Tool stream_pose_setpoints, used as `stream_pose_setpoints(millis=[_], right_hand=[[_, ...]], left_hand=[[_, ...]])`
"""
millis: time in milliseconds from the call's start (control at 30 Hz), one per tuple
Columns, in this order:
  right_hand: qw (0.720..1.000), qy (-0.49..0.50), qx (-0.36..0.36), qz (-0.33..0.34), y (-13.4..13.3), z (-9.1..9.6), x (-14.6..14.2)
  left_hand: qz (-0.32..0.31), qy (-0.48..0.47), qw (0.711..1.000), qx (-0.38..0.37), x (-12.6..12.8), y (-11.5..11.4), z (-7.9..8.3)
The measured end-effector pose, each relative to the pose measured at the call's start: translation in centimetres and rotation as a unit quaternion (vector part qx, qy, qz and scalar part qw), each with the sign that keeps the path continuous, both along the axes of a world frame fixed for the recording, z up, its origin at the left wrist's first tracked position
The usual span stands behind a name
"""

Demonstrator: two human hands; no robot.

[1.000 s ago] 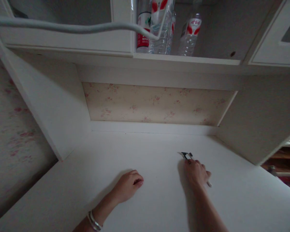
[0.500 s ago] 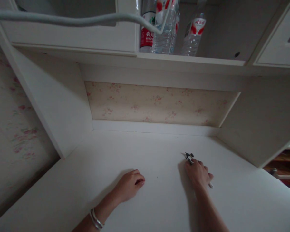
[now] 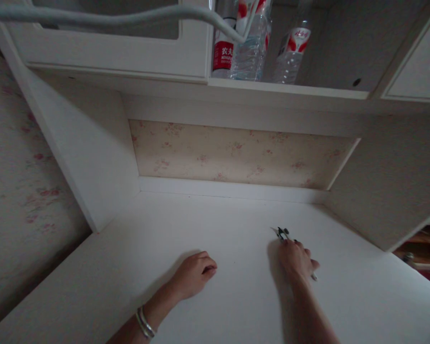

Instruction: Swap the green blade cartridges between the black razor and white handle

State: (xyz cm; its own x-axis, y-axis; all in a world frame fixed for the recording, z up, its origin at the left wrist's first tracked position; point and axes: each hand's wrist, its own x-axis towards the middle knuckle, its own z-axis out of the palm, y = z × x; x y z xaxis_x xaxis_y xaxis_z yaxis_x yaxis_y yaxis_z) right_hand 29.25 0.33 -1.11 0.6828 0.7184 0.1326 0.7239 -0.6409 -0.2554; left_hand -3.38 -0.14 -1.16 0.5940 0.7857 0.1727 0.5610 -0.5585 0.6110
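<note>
My right hand (image 3: pixel 296 260) lies palm down on the white desktop (image 3: pixel 232 306), its fingers wrapped round a small hand tool (image 3: pixel 283 233). The tool's dark, forked head with a small round knob pokes out past the fingers at the far side. A pale handle end shows by the near side of the hand; the middle is covered, and I cannot make out its exact kind. My left hand (image 3: pixel 195 274) rests on the desktop to the left, fingers curled in and thumb against them, with nothing visible in it. Two silvery bangles (image 3: pixel 145 323) circle the left wrist.
Overhead hangs a white cabinet (image 3: pixel 122 59) with several plastic bottles (image 3: pixel 249 57) in its open middle section. A pale curved bar (image 3: pixel 111 18) crosses the top. Side panels (image 3: pixel 82 143) flank the desktop. Wooden shelves (image 3: pixel 424 241) stand at the far right.
The view has shifted slightly, so the cabinet and bottles sit a little further right. Both hands keep nearly the same place and grip, the right one having shifted slightly at most.
</note>
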Motion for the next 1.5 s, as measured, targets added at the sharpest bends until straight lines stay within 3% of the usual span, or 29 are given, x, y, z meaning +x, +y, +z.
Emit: stream_pose_setpoints(millis=[733,867,967,1000,1100,1233,1333,1500], right_hand=[[0.998,-0.017,0.059,0.005,-0.1,0.2,-0.5],[0.982,-0.017,0.135,0.131,0.0,1.0,-4.1],[0.95,0.042,0.112,0.287,-0.6,1.1,-8.7],[0.931,0.062,0.098,0.345,-1.0,1.0,-10.2],[0.827,0.148,0.068,0.537,-2.4,0.5,-14.1],[0.794,0.153,0.037,0.587,-3.4,0.2,-15.9],[0.779,0.149,0.043,0.608,-3.4,0.4,-15.6],[0.781,0.115,0.042,0.613,-3.5,0.5,-15.3]], left_hand=[[0.001,0.02,1.0,0.006,0.2,-0.1,0.1],[-0.004,0.027,0.999,0.025,0.5,-0.2,0.1],[0.009,0.018,1.0,0.009,0.6,-0.3,0.1],[0.021,0.011,1.0,-0.006,0.6,-0.3,0.1],[0.034,-0.009,0.999,-0.03,0.4,-0.4,0.2],[-0.004,0.02,1.0,0.004,0.3,-0.4,0.4],[0.01,0.041,0.999,0.011,0.3,-0.4,0.3],[0.024,0.079,0.996,0.025,0.5,-0.6,0.1]])
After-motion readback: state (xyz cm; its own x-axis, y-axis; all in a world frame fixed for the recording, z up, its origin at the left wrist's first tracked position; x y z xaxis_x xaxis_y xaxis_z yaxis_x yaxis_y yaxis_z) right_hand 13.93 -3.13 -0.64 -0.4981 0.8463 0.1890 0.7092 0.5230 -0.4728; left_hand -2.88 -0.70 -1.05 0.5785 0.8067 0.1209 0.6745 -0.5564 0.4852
